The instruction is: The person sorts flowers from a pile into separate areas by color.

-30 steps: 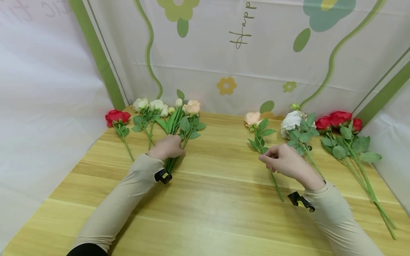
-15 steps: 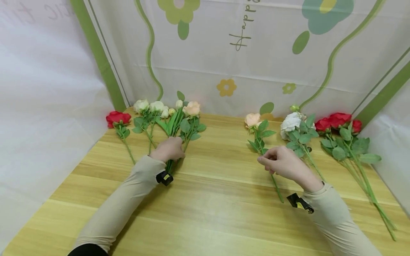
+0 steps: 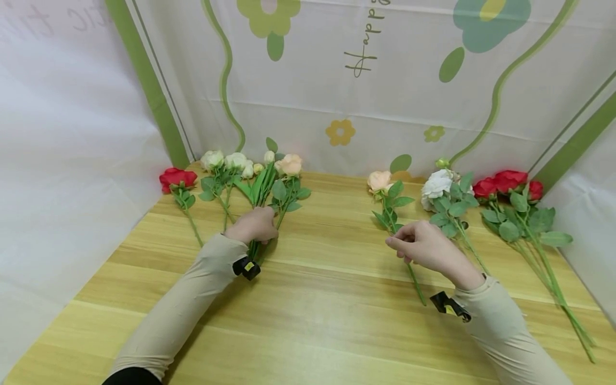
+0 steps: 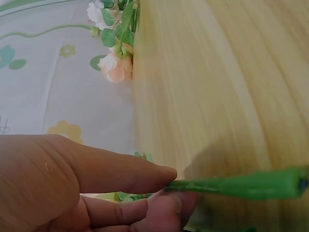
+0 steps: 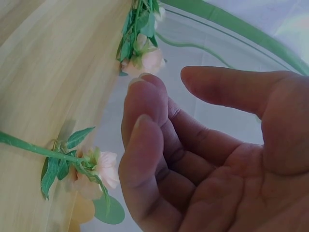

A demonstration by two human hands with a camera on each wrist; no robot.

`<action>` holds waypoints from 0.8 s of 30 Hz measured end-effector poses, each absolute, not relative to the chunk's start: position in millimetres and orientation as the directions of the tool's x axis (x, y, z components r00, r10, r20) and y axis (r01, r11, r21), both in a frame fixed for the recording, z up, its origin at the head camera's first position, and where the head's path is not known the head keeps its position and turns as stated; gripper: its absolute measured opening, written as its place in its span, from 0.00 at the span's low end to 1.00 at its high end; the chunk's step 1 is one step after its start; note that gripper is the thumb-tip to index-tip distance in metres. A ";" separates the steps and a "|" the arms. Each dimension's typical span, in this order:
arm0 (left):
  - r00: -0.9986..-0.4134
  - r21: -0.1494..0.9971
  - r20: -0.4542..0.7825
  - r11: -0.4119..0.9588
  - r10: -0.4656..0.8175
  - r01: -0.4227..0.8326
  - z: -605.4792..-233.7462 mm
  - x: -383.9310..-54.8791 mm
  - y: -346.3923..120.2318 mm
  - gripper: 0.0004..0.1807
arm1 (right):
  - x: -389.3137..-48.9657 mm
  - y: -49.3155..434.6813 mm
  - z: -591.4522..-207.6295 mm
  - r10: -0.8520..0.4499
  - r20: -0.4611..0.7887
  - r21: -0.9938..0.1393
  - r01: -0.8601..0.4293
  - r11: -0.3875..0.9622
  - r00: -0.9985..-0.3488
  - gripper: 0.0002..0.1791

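My left hand [image 3: 252, 223] is low over the left part of the table, across the lower ends of tulips [image 3: 260, 184] with long narrow leaves and pale buds. In the left wrist view its thumb and fingers pinch a green tulip stem [image 4: 241, 186], whose cut end sticks out past the fingertips. A peach rose [image 3: 290, 164] lies just right of the tulips. My right hand [image 3: 425, 246] hovers above the stem of another peach rose [image 3: 380, 180], its fingers loosely bent. Seen from the right wrist, thumb and fingertips are apart with nothing between them.
A single red rose [image 3: 176, 179] and white roses [image 3: 212, 159] lie left of the tulips. On the right are a white rose [image 3: 437, 183] and several red roses [image 3: 510, 179] with long stems. A printed white cloth [image 3: 298, 96] stands behind the wooden table [image 3: 327, 321].
My right hand has drifted very slightly left above the peach rose stem. The left hand stays at the tulip stems, and the flowers lie as before.
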State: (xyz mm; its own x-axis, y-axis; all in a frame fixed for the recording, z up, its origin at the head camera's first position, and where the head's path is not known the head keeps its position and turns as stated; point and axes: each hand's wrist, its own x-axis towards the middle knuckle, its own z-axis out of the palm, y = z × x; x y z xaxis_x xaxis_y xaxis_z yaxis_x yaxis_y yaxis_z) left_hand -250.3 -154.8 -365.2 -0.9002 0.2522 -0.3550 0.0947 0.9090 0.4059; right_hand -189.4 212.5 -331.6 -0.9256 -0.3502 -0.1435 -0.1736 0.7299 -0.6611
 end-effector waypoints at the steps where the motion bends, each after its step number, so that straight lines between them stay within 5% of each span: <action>1: -0.900 0.407 -0.356 0.909 0.252 0.094 -364.9 -249.8 -154.8 0.02 | -189.5 212.4 -331.6 -0.349 -0.145 -0.658 -0.173 0.732 -0.926 0.18; 6: -0.899 0.425 -0.345 0.899 0.268 0.105 -363.1 -247.9 -155.1 0.04 | -189.0 211.9 -331.2 -0.350 -0.143 -0.651 -0.178 0.738 -0.926 0.18; 16: -0.895 0.508 -0.296 0.849 0.333 0.147 -362.1 -251.0 -153.3 0.27 | -188.0 211.2 -331.5 -0.351 -0.151 -0.658 -0.171 0.733 -0.924 0.18; 24: -0.901 0.621 -0.218 0.765 0.375 0.169 -357.4 -247.4 -150.0 0.24 | -188.4 211.0 -331.7 -0.349 -0.148 -0.656 -0.172 0.735 -0.925 0.17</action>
